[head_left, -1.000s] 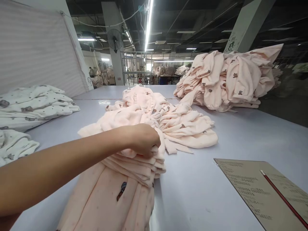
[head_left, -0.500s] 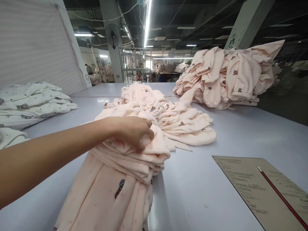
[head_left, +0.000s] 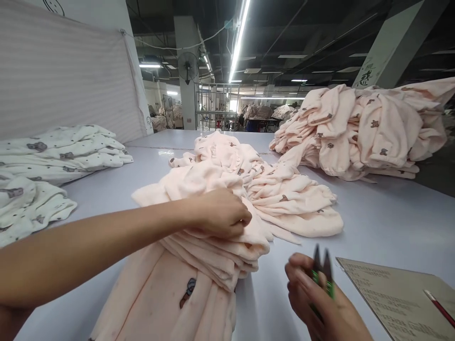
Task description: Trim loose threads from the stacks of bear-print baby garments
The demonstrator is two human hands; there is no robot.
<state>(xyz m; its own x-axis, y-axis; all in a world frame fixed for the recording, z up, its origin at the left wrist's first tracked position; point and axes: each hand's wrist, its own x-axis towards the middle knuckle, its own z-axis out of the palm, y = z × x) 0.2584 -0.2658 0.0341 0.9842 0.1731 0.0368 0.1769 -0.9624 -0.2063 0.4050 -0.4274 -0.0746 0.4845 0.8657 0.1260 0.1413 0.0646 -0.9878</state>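
Note:
My left hand (head_left: 222,215) reaches across from the left and pinches the top layer of a stack of folded pale pink fleece garments (head_left: 209,246) with small bear prints. Behind it lies a looser heap of the same pink garments (head_left: 280,194). My right hand (head_left: 320,303) is low at the bottom right, fingers closed round a small pair of green-handled thread snips (head_left: 322,274) whose dark blades point up. The right hand is off the fabric, a little to the right of the stack.
A big pile of pink garments (head_left: 362,128) lies at the far right of the pale table (head_left: 384,222). White printed garments (head_left: 53,156) are stacked at the left. A brown printed card (head_left: 394,298) with a red pencil (head_left: 439,308) lies at the bottom right.
My right hand has come into view at the bottom right with the snips. My left hand has stayed on the pink stack, fingers pinching the top layer; the camera has shifted slightly.

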